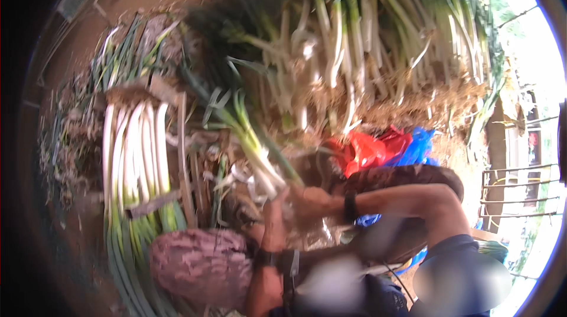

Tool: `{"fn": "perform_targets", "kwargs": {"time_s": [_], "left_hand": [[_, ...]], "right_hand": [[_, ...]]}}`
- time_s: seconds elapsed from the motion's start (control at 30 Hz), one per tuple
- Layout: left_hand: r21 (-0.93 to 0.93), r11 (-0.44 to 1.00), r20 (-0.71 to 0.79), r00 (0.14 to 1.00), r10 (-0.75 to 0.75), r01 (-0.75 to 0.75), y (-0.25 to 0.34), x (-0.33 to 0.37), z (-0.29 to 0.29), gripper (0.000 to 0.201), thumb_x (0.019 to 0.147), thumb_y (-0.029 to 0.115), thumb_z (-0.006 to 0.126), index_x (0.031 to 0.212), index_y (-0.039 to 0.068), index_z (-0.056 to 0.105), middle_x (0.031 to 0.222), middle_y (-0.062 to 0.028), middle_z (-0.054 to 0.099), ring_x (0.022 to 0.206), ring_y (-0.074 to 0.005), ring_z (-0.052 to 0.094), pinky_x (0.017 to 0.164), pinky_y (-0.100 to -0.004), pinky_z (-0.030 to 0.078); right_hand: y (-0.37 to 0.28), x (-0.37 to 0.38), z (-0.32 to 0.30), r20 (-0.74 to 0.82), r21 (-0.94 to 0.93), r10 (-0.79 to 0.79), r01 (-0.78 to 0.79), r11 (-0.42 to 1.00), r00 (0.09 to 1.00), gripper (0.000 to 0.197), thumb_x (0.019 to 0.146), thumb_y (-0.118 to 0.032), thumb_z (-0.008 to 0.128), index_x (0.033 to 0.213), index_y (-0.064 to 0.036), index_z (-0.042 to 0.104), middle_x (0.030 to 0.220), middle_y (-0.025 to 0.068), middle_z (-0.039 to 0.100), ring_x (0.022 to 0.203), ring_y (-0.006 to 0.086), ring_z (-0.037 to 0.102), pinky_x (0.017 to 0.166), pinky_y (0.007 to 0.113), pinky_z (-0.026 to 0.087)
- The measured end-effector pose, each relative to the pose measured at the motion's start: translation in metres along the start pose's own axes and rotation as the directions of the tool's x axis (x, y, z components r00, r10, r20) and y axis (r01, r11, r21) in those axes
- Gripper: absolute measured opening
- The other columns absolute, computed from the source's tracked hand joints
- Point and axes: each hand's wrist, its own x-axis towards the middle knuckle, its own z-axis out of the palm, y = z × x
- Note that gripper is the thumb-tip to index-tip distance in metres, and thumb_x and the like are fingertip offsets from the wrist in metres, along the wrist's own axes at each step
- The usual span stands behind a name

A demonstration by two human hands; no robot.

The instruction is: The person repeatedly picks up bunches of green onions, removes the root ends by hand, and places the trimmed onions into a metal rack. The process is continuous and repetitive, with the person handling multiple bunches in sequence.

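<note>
In front of my knees, my left hand point(276, 200) is closed around the pale lower part of a leek point(255, 150), whose green top slants up and away to the left. My right hand point(312, 203), with a black band at its wrist, is right beside it. It is closed on a green leek leaf point(284, 162) that runs up alongside the stem. Motion blurs the fingers of both hands, and the root end is hidden behind them. To the left, a row of clean white leeks point(137, 151) lies in a wooden frame point(183, 157), their green leaves hanging toward me.
A big heap of leeks with roots point(354, 45) fills the far side. Red plastic point(378, 148) and blue plastic point(418, 145) lie before it. Trimmed leaves point(62, 145) litter the ground at left. My patterned knee point(201, 264) is beside the frame; a metal railing point(520, 199) stands at right.
</note>
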Motion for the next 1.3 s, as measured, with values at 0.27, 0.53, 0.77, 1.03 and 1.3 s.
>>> {"fn": "perform_targets", "kwargs": {"time_s": [0.27,0.53,0.77,1.03,1.3], "left_hand": [[0.293,0.709,0.389,0.758,0.524,-0.641,0.004,-0.011,-0.037,0.039,0.095,0.033,0.070,0.116,0.001,0.070,0.086,-0.0032,0.066,0.073,-0.0150,0.063,0.064,-0.0297,0.052],[0.301,0.826,0.169,0.880,0.445,-0.476,0.058,-0.193,0.016,0.028,0.088,0.017,0.071,0.105,-0.006,0.067,0.089,-0.0106,0.072,0.075,-0.0194,0.070,0.064,-0.0312,0.055],[0.478,0.678,0.345,0.829,0.440,-0.558,0.071,-0.276,-0.022,0.042,0.093,0.024,0.071,0.124,-0.003,0.063,0.097,-0.0113,0.073,0.082,-0.0231,0.072,0.067,-0.0355,0.058],[0.280,0.062,0.330,0.157,0.931,-0.958,0.168,-0.303,-0.024,0.089,0.100,0.060,0.056,0.160,0.001,0.028,0.156,-0.0234,0.045,0.145,-0.0312,0.044,0.122,-0.0485,0.033],[0.209,0.116,0.664,0.228,0.712,-0.971,0.087,-0.173,0.066,0.051,0.100,0.027,0.072,0.144,0.007,0.058,0.142,-0.0178,0.062,0.139,-0.0360,0.054,0.120,-0.0570,0.036]], "right_hand": [[-0.025,0.011,-0.077,0.590,0.237,-0.226,0.102,0.966,0.775,0.068,0.086,-0.025,0.080,0.139,0.0005,0.045,0.092,0.0146,0.073,0.074,0.0236,0.070,0.068,0.036,0.058],[-0.124,-0.010,-0.111,-0.178,-0.783,-0.806,0.416,0.463,0.564,0.093,0.075,-0.018,0.081,0.157,-0.0135,0.038,0.153,0.0204,0.045,0.147,0.0317,0.041,0.125,0.056,0.027],[-0.184,-0.028,-0.090,-0.151,-0.670,-0.965,0.695,0.260,0.216,0.040,0.085,-0.004,0.067,0.123,-0.0041,0.054,0.101,0.0126,0.067,0.100,0.0330,0.068,0.088,0.045,0.058],[-0.250,-0.092,-0.228,-0.659,-0.108,-0.622,0.765,0.635,0.423,0.038,0.089,-0.025,0.078,0.111,0.0042,0.071,0.090,0.0174,0.076,0.077,0.0212,0.075,0.075,0.039,0.063],[-0.256,-0.129,-0.238,-0.519,0.525,-0.482,0.708,0.472,0.706,0.042,0.085,-0.014,0.084,0.122,-0.0021,0.067,0.109,0.0119,0.074,0.101,0.0253,0.073,0.089,0.039,0.060]]}}
